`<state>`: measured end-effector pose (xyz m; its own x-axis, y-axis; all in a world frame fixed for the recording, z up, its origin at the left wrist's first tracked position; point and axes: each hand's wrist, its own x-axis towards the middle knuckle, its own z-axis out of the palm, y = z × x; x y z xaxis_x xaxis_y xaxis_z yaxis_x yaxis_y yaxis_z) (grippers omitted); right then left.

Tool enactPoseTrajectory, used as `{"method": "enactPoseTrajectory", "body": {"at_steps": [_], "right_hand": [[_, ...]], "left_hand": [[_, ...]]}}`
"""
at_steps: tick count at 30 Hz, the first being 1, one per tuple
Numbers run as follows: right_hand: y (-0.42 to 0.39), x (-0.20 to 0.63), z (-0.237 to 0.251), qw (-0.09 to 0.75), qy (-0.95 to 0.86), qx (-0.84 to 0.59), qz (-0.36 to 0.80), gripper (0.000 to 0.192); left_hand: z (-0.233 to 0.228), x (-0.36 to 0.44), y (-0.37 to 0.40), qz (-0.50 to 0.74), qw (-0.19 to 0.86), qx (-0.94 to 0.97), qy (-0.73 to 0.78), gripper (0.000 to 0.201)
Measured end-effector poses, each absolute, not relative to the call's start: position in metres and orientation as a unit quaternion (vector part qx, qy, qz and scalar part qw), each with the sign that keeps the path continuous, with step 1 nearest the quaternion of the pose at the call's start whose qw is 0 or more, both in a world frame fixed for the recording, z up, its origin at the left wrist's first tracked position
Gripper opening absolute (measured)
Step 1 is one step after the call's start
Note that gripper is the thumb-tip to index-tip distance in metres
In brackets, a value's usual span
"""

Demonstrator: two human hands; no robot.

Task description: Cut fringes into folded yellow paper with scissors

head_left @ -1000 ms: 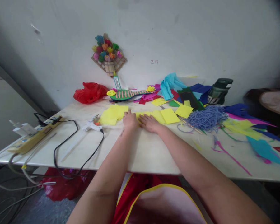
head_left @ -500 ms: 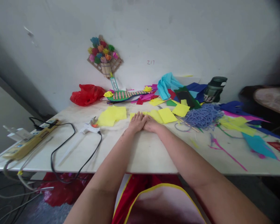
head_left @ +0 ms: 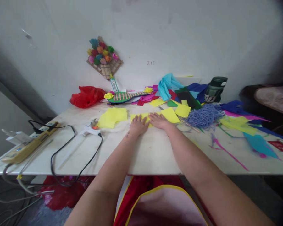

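My left hand lies flat, fingers spread, on the left part of a yellow paper strip. Beside it, a small gap away, my right hand rests flat on the right part of the yellow paper, also with fingers apart. Both palms hide much of the sheet. Another yellow square lies just right of my right hand, and a smaller yellow piece lies beyond that. To the left of my hands sit larger yellow sheets.
A white glue gun with a black cord and a power strip occupy the left side. Purple string, coloured paper scraps and a dark bottle fill the right. A red plastic bag and green craft piece stand behind.
My hands have moved apart from touching each other. The right one has slid rightward along the yellow paper, and more of the paper shows between them.
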<state>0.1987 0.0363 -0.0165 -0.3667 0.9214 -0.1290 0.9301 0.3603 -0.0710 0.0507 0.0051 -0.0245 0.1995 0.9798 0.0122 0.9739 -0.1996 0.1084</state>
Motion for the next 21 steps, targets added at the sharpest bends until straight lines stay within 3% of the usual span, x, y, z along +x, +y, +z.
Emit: {"method": "enactPoseTrajectory", "body": {"at_steps": [8,15,21], "right_hand": [[0.0451,0.2083,-0.0209,0.017,0.834,0.546,-0.076,0.056],[0.0437,0.2089,-0.0183,0.012,0.834,0.545,-0.087,0.055],[0.0414,0.2081,-0.0166,0.014,0.832,0.547,-0.091,0.055]], "left_hand": [[-0.0209,0.0506,0.0034,0.038,0.048,0.782,0.621,0.074],[-0.0178,0.0463,0.0046,0.024,0.054,0.797,0.601,0.055],[-0.0212,0.0447,0.0096,0.013,0.052,0.795,0.604,0.051]]}}
